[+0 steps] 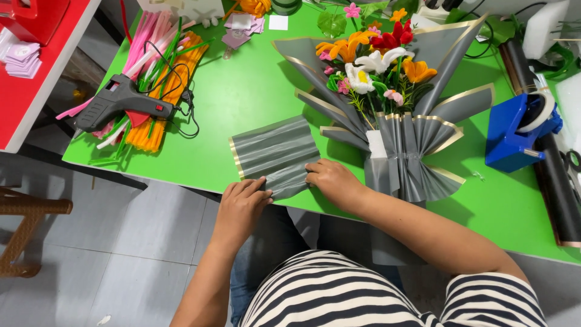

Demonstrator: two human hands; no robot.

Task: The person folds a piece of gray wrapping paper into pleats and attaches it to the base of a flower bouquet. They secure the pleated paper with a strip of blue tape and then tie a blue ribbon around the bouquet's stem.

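Stack of small pale lilac printed cards [21,57] is lying on red table at far left. More small pink and white label cards [245,25] are sitting at green table's top edge. No screens or signs showing.

Grey glue gun [124,104] on a pile of pink, orange and green fuzzy sticks [158,72], blue tape holder [511,136], bunch of bright pretend flowers [378,63], green table [242,91]

Green table [242,97], bouquet [387,91], glue gun [124,103]
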